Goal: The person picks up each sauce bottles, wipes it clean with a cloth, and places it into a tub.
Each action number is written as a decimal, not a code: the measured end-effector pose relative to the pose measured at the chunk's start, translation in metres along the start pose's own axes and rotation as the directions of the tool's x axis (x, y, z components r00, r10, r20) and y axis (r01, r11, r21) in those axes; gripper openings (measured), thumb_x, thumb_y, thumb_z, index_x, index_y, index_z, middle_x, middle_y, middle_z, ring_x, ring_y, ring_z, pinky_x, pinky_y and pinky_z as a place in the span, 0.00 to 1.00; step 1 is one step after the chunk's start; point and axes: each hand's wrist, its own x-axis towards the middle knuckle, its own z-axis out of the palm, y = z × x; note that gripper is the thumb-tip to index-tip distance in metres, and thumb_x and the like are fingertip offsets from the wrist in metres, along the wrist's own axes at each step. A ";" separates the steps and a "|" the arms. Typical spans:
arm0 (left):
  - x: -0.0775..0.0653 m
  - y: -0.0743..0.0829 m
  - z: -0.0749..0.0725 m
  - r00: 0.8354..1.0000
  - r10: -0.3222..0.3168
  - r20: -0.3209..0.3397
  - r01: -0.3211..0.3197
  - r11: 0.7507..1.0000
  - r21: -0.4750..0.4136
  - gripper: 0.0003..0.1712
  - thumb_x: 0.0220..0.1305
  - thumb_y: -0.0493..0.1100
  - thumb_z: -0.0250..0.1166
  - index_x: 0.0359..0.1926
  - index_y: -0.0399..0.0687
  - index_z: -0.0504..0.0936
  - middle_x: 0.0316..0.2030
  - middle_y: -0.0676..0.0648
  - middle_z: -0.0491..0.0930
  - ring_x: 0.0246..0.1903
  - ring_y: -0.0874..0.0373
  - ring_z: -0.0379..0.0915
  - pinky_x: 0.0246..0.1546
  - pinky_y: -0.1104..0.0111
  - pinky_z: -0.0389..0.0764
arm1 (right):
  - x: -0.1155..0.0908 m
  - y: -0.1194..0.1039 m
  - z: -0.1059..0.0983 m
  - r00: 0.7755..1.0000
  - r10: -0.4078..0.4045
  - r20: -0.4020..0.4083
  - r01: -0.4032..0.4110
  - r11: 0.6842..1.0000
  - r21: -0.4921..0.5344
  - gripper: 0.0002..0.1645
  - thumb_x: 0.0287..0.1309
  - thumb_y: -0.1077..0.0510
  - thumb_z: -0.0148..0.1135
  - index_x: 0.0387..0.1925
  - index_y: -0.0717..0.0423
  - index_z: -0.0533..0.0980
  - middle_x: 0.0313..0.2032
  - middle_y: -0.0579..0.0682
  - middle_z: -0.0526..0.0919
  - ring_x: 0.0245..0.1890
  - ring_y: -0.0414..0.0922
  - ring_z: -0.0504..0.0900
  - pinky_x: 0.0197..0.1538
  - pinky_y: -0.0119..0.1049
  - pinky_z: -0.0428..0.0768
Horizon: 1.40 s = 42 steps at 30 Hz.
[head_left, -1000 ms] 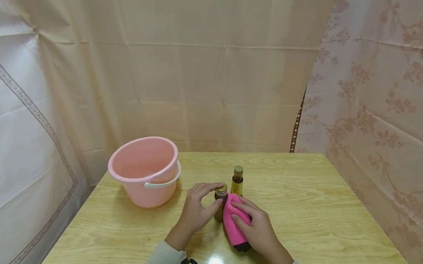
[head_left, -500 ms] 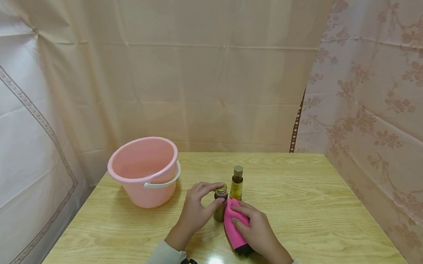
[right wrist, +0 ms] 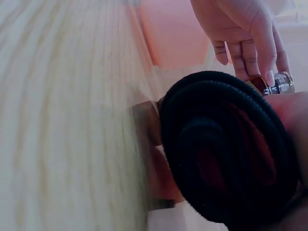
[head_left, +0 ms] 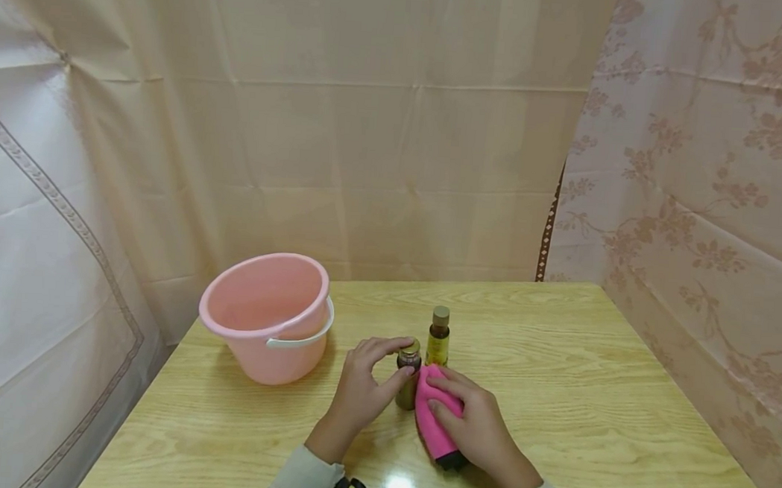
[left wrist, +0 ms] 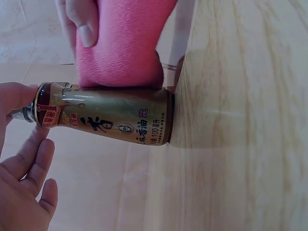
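Note:
My left hand [head_left: 364,383] pinches the neck of a small sesame oil bottle [head_left: 406,394] between thumb and fingers. The bottle stands upright on the table, and its gold-brown label [left wrist: 113,115] faces the left wrist camera. In my right hand [head_left: 480,427] is a folded pink cloth [head_left: 431,418] with a black edge [right wrist: 211,139], gripped with the thumb on top. The cloth lies along the bottle's right side, touching it in the left wrist view. Just behind stands a second dark bottle [head_left: 438,342] with a yellow label and a dull gold cap; the cloth hides its base.
A pink bucket [head_left: 275,360] with a white handle [head_left: 299,341] stands at the table's left rear. The light wood table [head_left: 596,406] stretches to the right of the hands. Beige curtains [head_left: 396,162] hang behind, with flowered cloth [head_left: 716,204] at the right.
The pink cloth has slid down a little along the bottle, showing more of the rear bottle's label, then crept slightly back up. My left hand and the sesame oil bottle have stayed in place.

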 end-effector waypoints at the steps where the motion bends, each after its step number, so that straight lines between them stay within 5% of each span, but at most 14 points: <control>1: 0.000 0.000 0.000 1.000 -0.002 0.003 0.002 1.000 0.001 0.24 0.64 0.46 0.75 0.60 0.69 0.84 0.52 0.63 0.84 0.53 0.62 0.78 0.54 0.52 0.70 | 0.000 0.000 0.000 1.000 -0.016 -0.014 0.016 1.000 0.005 0.24 0.64 0.55 0.73 0.61 0.44 0.83 0.69 0.50 0.77 0.68 0.53 0.77 0.61 0.47 0.81; 12: 0.001 -0.001 -0.001 1.000 0.004 0.024 -0.004 1.000 0.004 0.24 0.64 0.46 0.75 0.60 0.68 0.84 0.53 0.65 0.84 0.53 0.62 0.77 0.54 0.53 0.70 | -0.001 0.002 -0.001 0.970 -0.191 -0.148 0.208 0.971 0.113 0.21 0.65 0.56 0.72 0.59 0.46 0.84 0.69 0.52 0.77 0.66 0.53 0.79 0.56 0.36 0.82; 24: 0.001 -0.001 -0.003 0.999 0.005 0.053 -0.005 1.000 0.005 0.24 0.64 0.48 0.75 0.61 0.69 0.83 0.54 0.66 0.84 0.55 0.62 0.76 0.55 0.52 0.69 | -0.004 -0.004 -0.003 0.948 -0.234 -0.215 0.280 0.935 0.217 0.22 0.66 0.61 0.70 0.60 0.51 0.83 0.72 0.53 0.74 0.67 0.50 0.78 0.54 0.30 0.82; 42: 0.001 -0.002 -0.001 0.998 0.005 0.061 -0.005 1.000 0.000 0.24 0.66 0.48 0.73 0.62 0.70 0.82 0.56 0.65 0.83 0.57 0.61 0.75 0.54 0.53 0.65 | -0.001 -0.001 -0.003 0.988 -0.104 -0.111 0.116 0.988 0.103 0.20 0.64 0.54 0.72 0.57 0.44 0.85 0.67 0.49 0.79 0.65 0.52 0.80 0.56 0.38 0.83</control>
